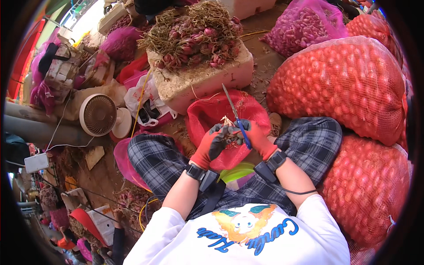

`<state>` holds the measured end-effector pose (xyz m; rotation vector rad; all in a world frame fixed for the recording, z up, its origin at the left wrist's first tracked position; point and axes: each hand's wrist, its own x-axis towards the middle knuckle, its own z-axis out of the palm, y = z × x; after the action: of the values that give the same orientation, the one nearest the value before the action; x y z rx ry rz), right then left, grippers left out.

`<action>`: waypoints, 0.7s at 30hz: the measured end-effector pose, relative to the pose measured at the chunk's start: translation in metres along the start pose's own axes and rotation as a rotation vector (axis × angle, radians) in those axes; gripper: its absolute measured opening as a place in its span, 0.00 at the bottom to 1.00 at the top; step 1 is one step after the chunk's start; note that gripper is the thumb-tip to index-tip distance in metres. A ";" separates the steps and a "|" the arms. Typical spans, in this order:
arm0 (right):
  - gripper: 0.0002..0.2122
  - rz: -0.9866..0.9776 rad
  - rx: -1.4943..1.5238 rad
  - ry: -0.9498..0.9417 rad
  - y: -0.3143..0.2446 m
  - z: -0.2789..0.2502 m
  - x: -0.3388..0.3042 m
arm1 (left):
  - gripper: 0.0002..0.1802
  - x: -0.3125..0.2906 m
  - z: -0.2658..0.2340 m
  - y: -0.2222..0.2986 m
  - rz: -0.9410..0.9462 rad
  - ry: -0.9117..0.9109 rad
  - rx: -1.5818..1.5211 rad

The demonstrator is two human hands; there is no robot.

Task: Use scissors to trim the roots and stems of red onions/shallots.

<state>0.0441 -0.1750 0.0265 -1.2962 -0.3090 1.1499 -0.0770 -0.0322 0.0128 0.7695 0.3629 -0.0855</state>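
Shallot: a small shallot point(229, 134) with dry roots sticking up, pinched between both gloved hands, right over the lap and just above the red mesh bag.
Left hand: the left hand point(212, 143) in a red glove with dark fingertips, fingers closed around the shallot from the left side.
Right hand: the right hand point(256, 137), same kind of glove, wrapped tight on a blue-handled knife point(236, 117); its fingertips meet the shallot too.
Knife: thin blade pointing up and away, tilted to the left, the blue handle running down through the right fist.
Wrists: a black band with a small box strapped on each wrist, a dark cable trailing from the right one.
Red mesh bag: an open red mesh bag point(221, 115) spread between the knees, directly under the hands.
Legs: dark checked trousers point(159, 161), knees splayed either side of the bag.
Foam box: a white foam box point(207, 77) just beyond the bag, piled with untrimmed shallots point(194, 35), roots and dry tops tangled together.
Sacks: big orange-red net sacks of onions point(344, 84) stacked on the right, another point(366, 190) below it, touching the right knee; a pink net sack point(304, 26) further back.
Fan: a small white fan point(99, 115) lying on the ground off to the left, well apart from the hands.
Green tub: a rim of a lime-green tub point(236, 172) peeking out below the wrists.
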 end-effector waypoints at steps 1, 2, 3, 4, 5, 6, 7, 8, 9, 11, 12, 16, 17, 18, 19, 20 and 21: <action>0.10 0.000 0.001 0.000 0.001 -0.001 0.001 | 0.14 -0.001 0.000 -0.001 0.021 0.008 -0.019; 0.09 0.001 0.100 -0.031 0.001 -0.003 0.001 | 0.14 -0.001 0.001 -0.002 0.043 0.016 -0.039; 0.08 0.002 0.198 -0.062 0.002 -0.003 0.002 | 0.14 -0.001 0.000 -0.002 0.042 0.016 -0.038; 0.08 0.002 0.197 -0.061 0.001 -0.003 0.001 | 0.15 0.000 0.003 -0.001 0.062 -0.029 -0.075; 0.07 0.012 0.238 -0.060 -0.001 -0.003 0.001 | 0.16 0.000 0.006 0.001 0.082 -0.075 -0.112; 0.07 0.022 0.278 -0.059 -0.002 -0.003 0.000 | 0.16 0.000 0.010 0.003 0.082 -0.075 -0.113; 0.07 0.023 0.279 -0.058 0.001 -0.005 0.002 | 0.17 -0.001 0.014 0.004 0.103 -0.126 -0.147; 0.07 0.002 0.299 -0.073 0.004 -0.009 0.004 | 0.17 -0.002 0.015 0.004 0.124 -0.177 -0.181; 0.07 -0.020 0.318 -0.087 0.007 -0.012 0.005 | 0.17 -0.001 0.013 0.004 0.122 -0.176 -0.182; 0.07 -0.025 0.337 -0.085 0.006 -0.011 0.006 | 0.17 0.001 0.004 0.002 0.070 -0.226 -0.209; 0.08 -0.031 0.357 -0.082 0.006 -0.010 0.005 | 0.17 0.002 0.000 -0.002 0.071 -0.225 -0.210; 0.09 0.033 0.337 -0.013 -0.004 -0.004 0.001 | 0.18 0.009 0.000 -0.006 0.000 -0.191 -0.236; 0.09 0.039 0.357 -0.027 -0.004 -0.005 0.001 | 0.19 0.010 0.005 -0.003 -0.006 -0.224 -0.217; 0.10 0.044 0.378 -0.040 -0.004 -0.006 0.002 | 0.19 0.010 0.010 0.000 -0.009 -0.225 -0.217; 0.10 0.044 0.380 -0.039 -0.003 -0.007 0.002 | 0.17 0.008 0.015 0.002 0.004 -0.219 -0.213; 0.11 0.042 0.381 -0.062 -0.001 -0.009 0.004 | 0.16 0.008 0.018 0.003 0.017 -0.213 -0.209; 0.12 0.040 0.382 -0.085 0.001 -0.011 0.005 | 0.16 0.008 0.011 -0.002 0.014 -0.213 -0.209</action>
<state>0.0538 -0.1778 0.0204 -0.9234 -0.1168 1.2305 -0.0665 -0.0409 0.0163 0.5501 0.1600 -0.1135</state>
